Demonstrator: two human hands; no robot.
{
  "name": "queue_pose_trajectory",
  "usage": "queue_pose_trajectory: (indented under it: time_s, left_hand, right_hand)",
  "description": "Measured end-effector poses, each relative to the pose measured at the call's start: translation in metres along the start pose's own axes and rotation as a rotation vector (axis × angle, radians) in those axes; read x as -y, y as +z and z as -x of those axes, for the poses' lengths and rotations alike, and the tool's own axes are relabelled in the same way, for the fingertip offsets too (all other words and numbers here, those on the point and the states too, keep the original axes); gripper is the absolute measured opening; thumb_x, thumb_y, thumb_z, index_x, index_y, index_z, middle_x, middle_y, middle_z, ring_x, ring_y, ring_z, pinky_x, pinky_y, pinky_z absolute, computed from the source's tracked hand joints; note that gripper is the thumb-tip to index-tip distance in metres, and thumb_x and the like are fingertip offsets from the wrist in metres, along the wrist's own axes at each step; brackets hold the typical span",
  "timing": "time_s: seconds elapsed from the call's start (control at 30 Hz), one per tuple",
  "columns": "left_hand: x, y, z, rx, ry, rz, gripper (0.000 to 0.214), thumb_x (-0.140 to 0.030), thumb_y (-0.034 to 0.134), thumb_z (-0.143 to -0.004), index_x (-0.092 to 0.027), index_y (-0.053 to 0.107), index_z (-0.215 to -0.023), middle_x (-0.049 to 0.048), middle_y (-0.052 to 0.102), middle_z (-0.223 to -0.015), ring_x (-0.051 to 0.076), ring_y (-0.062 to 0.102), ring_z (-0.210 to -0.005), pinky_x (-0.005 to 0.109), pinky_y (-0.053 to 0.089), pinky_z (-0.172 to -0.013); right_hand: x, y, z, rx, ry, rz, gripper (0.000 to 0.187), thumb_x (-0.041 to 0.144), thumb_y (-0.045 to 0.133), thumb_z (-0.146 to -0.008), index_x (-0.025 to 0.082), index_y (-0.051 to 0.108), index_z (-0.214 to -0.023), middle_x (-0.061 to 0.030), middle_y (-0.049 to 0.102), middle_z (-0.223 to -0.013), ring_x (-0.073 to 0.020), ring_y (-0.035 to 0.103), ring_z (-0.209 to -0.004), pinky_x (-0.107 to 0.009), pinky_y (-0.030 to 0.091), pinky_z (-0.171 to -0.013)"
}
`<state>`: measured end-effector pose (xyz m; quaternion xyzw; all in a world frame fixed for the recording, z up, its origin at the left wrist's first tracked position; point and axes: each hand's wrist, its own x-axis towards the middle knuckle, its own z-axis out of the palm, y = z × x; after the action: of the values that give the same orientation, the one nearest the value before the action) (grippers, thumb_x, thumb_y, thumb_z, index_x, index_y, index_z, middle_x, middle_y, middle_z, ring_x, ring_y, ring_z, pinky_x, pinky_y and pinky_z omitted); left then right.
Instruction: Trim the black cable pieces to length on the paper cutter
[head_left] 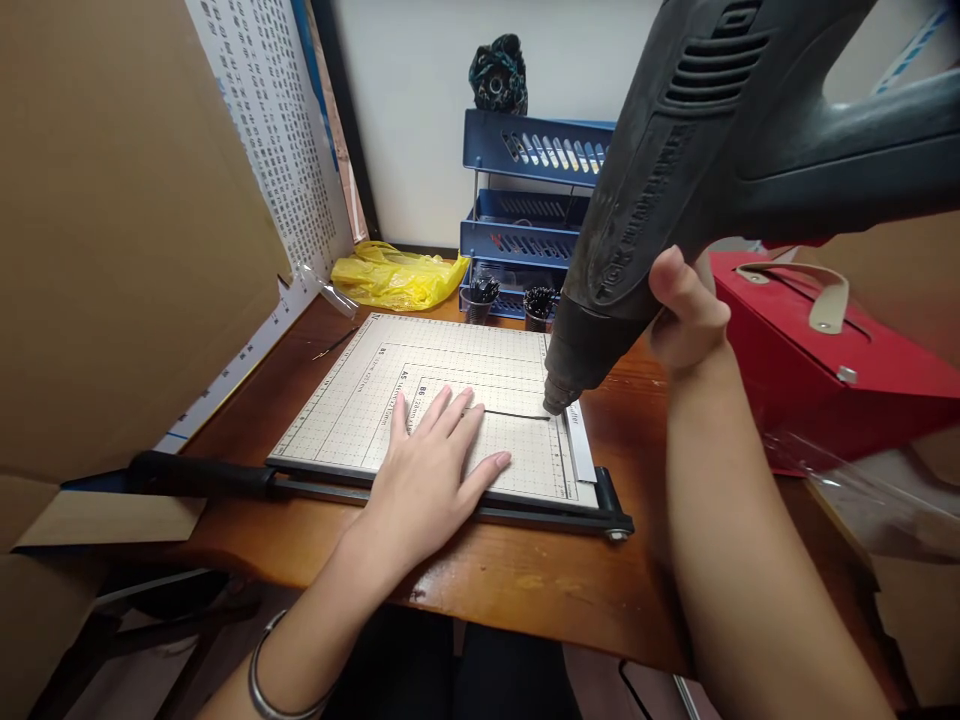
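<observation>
My left hand (431, 465) lies flat, fingers spread, on the gridded board of a paper cutter (345, 400). From beside its fingertips a thin black strip (517, 414) runs right across the board. My right hand (690, 310) is closed around the barrel of a dark heat gun (637, 200), with the thumb on its near side. Its nozzle points down and left, close to the strip's right end; whether they touch I cannot tell. Along the board's near edge lies the cutter's arm, with its black handle (202, 475) at the left.
Behind the board stand two cups (480, 300) of small black pieces, a yellow plastic bag (397, 275) and a blue tiered tray rack (480, 240). A red box (825, 350) with a beige handle is at the right. Cardboard (127, 230) rises at the left.
</observation>
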<state>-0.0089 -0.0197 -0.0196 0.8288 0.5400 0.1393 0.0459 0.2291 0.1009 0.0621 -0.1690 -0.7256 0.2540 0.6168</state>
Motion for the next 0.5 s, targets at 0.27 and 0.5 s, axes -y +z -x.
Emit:
queue_pose_trajectory:
  time_s: [0.27, 0.5]
  left_hand:
    - [-0.002, 0.0, -0.003, 0.019, -0.01, -0.009, 0.062, -0.06, 0.038, -0.103, -0.019, 0.045, -0.149, 0.0113, 0.04, -0.162, 0.036, 0.03, -0.153, 0.074, 0.014, -0.121]
    - [-0.009, -0.012, -0.019, -0.04, -0.065, 0.009, 0.06, -0.057, 0.045, -0.101, -0.015, 0.051, -0.144, 0.0154, 0.043, -0.16, 0.04, 0.033, -0.151, 0.07, 0.019, -0.121]
  right_hand:
    - [-0.004, 0.004, -0.001, -0.017, 0.017, -0.023, 0.036, 0.056, 0.066, -0.082, 0.021, 0.07, -0.089, -0.0034, 0.071, -0.091, -0.0241, 0.07, -0.101, -0.042, 0.055, -0.101]
    - [-0.002, 0.003, -0.006, -0.19, 0.103, -0.014, 0.026, 0.054, 0.068, -0.082, 0.034, 0.072, -0.098, 0.001, 0.072, -0.107, -0.0238, 0.062, -0.119, -0.042, 0.048, -0.11]
